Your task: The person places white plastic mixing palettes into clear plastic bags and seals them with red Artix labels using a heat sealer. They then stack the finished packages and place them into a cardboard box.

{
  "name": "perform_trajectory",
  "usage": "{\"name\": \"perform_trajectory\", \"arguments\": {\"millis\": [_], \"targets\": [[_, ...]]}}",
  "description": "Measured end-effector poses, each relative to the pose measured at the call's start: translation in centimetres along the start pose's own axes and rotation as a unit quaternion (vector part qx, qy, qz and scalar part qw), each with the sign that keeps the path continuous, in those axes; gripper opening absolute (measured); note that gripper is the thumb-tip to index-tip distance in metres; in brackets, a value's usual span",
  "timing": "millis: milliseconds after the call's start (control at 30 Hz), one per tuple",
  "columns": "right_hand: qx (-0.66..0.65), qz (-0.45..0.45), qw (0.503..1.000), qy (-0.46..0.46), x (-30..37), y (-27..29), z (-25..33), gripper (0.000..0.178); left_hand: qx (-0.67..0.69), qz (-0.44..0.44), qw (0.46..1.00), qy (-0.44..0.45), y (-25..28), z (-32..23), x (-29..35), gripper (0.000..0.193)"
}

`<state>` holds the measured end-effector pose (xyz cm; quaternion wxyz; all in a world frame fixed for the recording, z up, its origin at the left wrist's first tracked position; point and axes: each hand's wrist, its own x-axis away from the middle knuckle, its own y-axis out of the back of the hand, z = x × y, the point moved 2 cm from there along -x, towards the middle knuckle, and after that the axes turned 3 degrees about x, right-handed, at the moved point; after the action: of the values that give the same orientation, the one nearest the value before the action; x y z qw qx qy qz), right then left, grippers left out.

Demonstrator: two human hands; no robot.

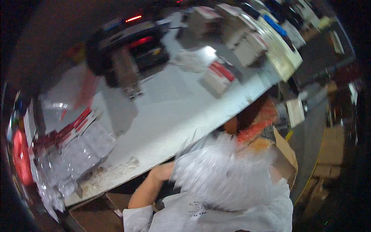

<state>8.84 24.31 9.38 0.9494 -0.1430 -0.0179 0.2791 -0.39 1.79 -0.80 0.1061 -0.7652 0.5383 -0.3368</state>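
Note:
A large, motion-blurred bundle of clear plastic, possibly bags or wrap (224, 166), is held up in front of my body. My left hand (165, 171) grips its left edge, the fingers mostly hidden by the plastic. On the bundle's right side only a patch of skin of my right arm (275, 174) shows. The plastic and blur hide my right hand, so its fingers cannot be made out. Close to the bundle, an open cardboard box (285, 152) and something red-orange (257, 129) sit beyond the table edge.
A pale table (166, 116) slants across the view. On it are a dark machine with red lights (131, 46), a red-and-white box (220, 77), several cartons (247, 46) and clear plastic packs (85, 149). Cardboard boxes (328, 150) stand at the right.

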Motion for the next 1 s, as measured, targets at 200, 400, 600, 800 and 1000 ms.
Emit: {"name": "perform_trajectory", "arguments": {"millis": [200, 400, 600, 800, 1000], "targets": [[-0.04, 0.231, 0.968, -0.092, -13.9, -2.5, -5.4, 0.114, 0.32, -0.174, 0.927, -0.09, 4.7, 7.3, 4.5, 0.061], [0.149, 0.154, 0.967, -0.137, -20.3, -0.2, -3.8, 0.105, 0.448, -0.259, 0.834, -0.192, 6.1, 7.9, 6.3, 0.061], [0.277, 0.013, 0.947, -0.163, -21.4, 1.8, -1.6, 0.049, 0.487, -0.317, 0.778, -0.239, 5.8, 6.9, 7.2, 0.061], [0.307, 0.033, 0.903, -0.3, -21.6, 3.5, -0.1, 0.045, 0.485, -0.346, 0.761, -0.257, 4.6, 5.5, 5.9, 0.061], [0.399, 0.018, 0.886, -0.236, -19.2, 4.0, -2.4, 0.085, 0.442, -0.327, 0.797, -0.249, 4.5, 4.1, 3.6, 0.061]]}}
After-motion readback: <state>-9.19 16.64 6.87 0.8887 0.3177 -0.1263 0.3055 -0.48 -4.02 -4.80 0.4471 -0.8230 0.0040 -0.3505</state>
